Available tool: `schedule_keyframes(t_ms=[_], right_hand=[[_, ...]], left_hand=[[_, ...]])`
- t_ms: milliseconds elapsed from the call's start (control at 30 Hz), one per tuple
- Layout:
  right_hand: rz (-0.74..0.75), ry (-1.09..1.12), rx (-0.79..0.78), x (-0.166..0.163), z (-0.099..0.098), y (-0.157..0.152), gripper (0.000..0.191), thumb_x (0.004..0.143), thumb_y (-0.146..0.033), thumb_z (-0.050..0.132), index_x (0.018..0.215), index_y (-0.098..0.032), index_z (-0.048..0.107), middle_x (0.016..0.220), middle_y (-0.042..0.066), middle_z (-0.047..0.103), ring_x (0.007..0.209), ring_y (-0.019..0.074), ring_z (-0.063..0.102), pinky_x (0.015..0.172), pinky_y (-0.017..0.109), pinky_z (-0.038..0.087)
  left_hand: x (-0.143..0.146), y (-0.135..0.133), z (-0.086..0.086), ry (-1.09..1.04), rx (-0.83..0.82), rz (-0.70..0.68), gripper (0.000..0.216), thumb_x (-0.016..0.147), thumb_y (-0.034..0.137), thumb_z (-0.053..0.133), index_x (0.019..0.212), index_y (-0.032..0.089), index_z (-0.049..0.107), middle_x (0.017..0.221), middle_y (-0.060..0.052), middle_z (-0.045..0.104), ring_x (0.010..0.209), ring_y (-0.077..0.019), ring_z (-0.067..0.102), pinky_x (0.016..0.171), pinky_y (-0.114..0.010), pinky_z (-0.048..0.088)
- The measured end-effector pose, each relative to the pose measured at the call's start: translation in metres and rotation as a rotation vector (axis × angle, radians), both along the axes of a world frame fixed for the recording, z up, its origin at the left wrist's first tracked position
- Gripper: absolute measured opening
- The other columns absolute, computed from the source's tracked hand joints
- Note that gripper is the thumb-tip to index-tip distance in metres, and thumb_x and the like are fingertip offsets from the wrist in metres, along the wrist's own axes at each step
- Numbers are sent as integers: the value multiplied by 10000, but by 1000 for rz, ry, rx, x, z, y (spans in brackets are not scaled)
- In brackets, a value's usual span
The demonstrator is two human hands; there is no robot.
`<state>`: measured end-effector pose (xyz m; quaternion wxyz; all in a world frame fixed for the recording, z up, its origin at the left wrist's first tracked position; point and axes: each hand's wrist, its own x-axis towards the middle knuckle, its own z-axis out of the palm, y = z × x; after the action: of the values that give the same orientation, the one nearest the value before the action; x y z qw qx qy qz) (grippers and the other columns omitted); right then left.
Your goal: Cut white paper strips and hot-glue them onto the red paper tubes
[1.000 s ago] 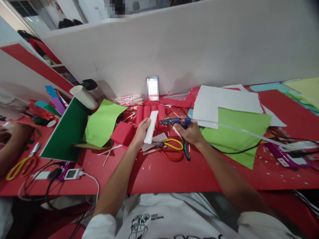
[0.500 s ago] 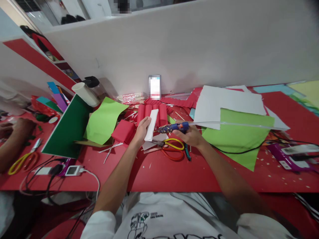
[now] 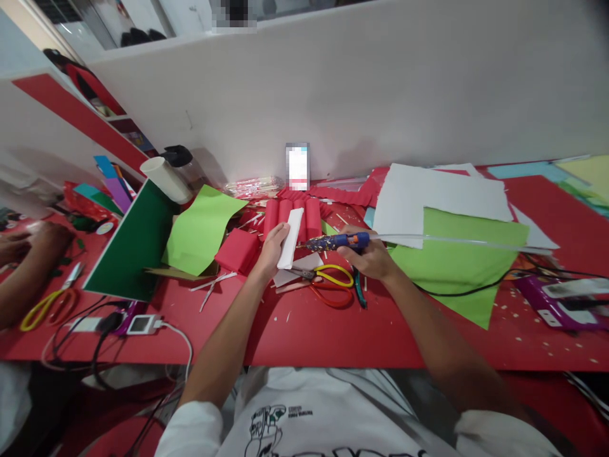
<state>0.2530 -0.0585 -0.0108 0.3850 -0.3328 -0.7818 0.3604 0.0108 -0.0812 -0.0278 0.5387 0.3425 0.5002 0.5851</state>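
My left hand (image 3: 275,249) is closed on a long white folded paper strip (image 3: 292,238), held tilted over the table. In my right hand (image 3: 371,256) is a blue glue gun (image 3: 337,242), with a long clear glue stick (image 3: 442,238) running out of its back to the right. The gun's nozzle points left, close to the strip's right edge; whether they touch I cannot tell. Behind the strip lie several red paper rolls (image 3: 313,217). A red paper-covered block (image 3: 236,249) sits left of my left hand. Below the gun lie scissors (image 3: 333,277) with yellow and red handles.
A phone (image 3: 297,166) leans on the wall. Green sheets (image 3: 202,228) and torn white card (image 3: 442,193) flank the work spot. A dark green board (image 3: 128,247) stands at left, beside another person's hands (image 3: 50,241). Power strips (image 3: 561,301) and cables lie on both sides.
The view has shifted slightly. My right hand and the glue gun have moved a little to the right; the left hand still holds the white strip in about the same pose.
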Motion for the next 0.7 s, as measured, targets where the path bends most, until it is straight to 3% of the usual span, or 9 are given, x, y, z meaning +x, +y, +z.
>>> schedule_keyframes(t_ms=[233, 467, 700], right_hand=[[-117, -13, 32, -2, -3, 2, 372, 879, -513, 656, 689, -252, 472, 584, -30, 438, 589, 171, 443, 616, 333, 365], [-89, 48, 65, -4, -6, 4, 308, 877, -522, 682, 822, -236, 584, 742, 1, 584, 682, 184, 546, 664, 334, 437], [-149, 43, 51, -3, -9, 4, 319, 879, -501, 675, 753, -243, 538, 677, -9, 552, 654, 188, 533, 652, 335, 424]], left_hand=[[3, -2, 3, -28, 1, -35, 472, 718, 563, 856, 807, 194, 575, 596, 50, 546, 469, -85, 489, 439, -213, 347], [3, -2, 4, -15, 2, -41, 481, 711, 579, 853, 805, 191, 584, 580, 54, 548, 462, -85, 494, 431, -209, 340], [3, -2, 4, -23, 8, -41, 482, 696, 569, 859, 805, 190, 581, 586, 55, 555, 466, -81, 497, 437, -207, 348]])
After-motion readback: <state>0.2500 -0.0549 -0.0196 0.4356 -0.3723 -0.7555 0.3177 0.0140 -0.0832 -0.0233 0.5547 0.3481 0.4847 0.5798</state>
